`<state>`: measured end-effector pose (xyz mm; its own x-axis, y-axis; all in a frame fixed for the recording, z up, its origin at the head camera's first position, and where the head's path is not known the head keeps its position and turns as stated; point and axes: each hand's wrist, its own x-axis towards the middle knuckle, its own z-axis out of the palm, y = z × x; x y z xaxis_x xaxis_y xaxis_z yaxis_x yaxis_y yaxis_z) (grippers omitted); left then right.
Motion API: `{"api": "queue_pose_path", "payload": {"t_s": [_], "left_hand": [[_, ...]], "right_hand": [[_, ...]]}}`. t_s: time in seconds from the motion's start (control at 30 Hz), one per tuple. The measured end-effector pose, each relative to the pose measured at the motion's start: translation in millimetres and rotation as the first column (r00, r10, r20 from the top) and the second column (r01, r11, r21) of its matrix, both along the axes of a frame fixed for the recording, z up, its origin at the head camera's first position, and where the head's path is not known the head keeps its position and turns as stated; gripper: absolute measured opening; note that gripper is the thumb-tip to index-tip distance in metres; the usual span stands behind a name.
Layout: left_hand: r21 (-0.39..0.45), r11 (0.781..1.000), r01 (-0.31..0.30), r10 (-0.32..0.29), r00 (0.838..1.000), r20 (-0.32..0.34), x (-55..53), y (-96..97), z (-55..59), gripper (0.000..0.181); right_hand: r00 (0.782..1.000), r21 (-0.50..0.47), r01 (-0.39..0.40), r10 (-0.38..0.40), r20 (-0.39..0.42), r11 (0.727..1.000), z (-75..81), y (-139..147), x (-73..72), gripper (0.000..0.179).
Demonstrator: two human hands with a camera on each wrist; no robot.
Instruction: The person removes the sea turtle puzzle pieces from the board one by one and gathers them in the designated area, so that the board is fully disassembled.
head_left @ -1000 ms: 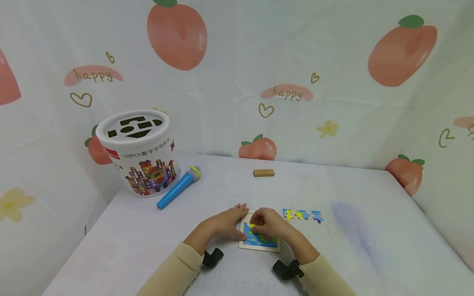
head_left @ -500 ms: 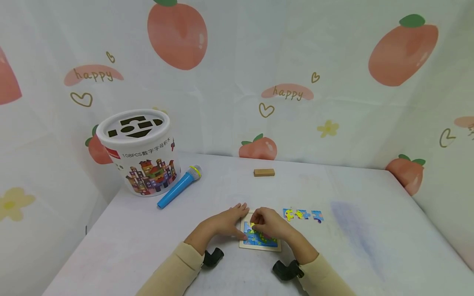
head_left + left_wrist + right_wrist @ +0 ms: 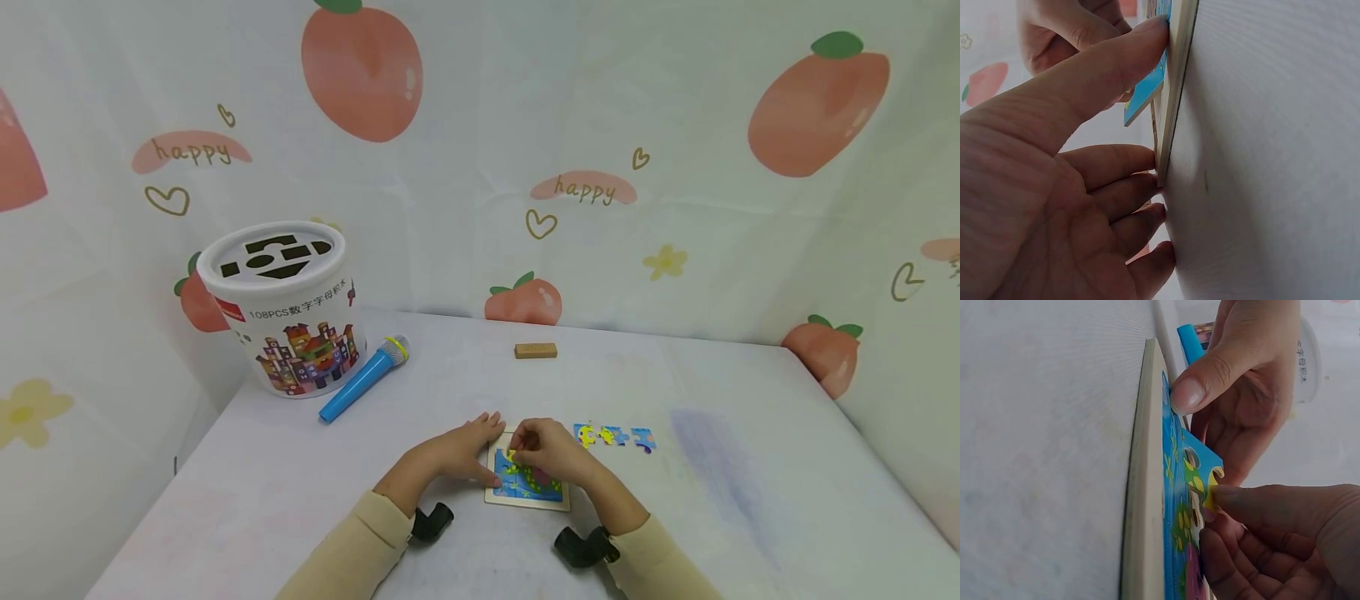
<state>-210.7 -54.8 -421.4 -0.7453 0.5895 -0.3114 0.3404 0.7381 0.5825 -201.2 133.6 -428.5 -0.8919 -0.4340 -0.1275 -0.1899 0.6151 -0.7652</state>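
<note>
A small jigsaw puzzle in a pale wooden frame (image 3: 527, 503) lies on the table, showing a blue picture with green, yellow and pink parts. My left hand (image 3: 467, 447) is at its left side; the thumb (image 3: 1141, 47) presses on the picture's edge, and the other fingers lie fairly straight along the frame. With thumb and index finger, my right hand (image 3: 553, 452) pinches a blue and yellow puzzle piece (image 3: 1202, 455). In the right wrist view that piece tilts up out of the picture, one edge still low against it. The right hand covers the puzzle's upper right in the head view.
Several loose puzzle pieces (image 3: 643, 438) lie right of the frame. Farther back is a small wooden block (image 3: 536, 351). A blue toy microphone (image 3: 363, 382) lies at the left beside a white bucket (image 3: 281, 312) with a slotted lid. A printed cloth (image 3: 450, 150) hangs behind the table.
The pinched puzzle piece has shifted slightly under the right fingertips, and its tilt looks different. Both hands stay nearly where they were, the left thumb still on the puzzle.
</note>
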Motion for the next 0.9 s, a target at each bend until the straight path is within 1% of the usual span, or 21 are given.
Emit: {"api": "queue_pose_path", "payload": {"t_s": [0.17, 0.47, 0.67, 0.9], "left_hand": [[-0.015, 1.0, 0.004, -0.004, 1.0, -0.009, -0.8, 0.6, -2.0, 0.084], [-0.009, 1.0, -0.002, 0.002, 1.0, -0.005, -0.5, 0.4, 1.9, 0.084], [-0.005, 1.0, -0.002, 0.002, 1.0, 0.002, 0.9, -0.5, -0.3, 0.084], [0.005, 1.0, 0.004, -0.004, 1.0, -0.002, 0.9, -1.1, -1.0, 0.083]], "right_hand": [[1.0, -0.027, -0.021, 0.022, 0.005, 0.999, -0.4, 2.2, -0.9, 0.008], [0.999, -0.032, -0.035, 0.035, 0.008, 0.999, -0.2, 2.9, -2.2, 0.005], [0.998, -0.071, -0.041, 0.044, 0.034, 0.997, -1.3, 2.4, -0.8, 0.006], [0.996, -0.126, -0.038, 0.047, 0.073, 0.991, 1.0, 3.4, 0.0, 0.008]]}}
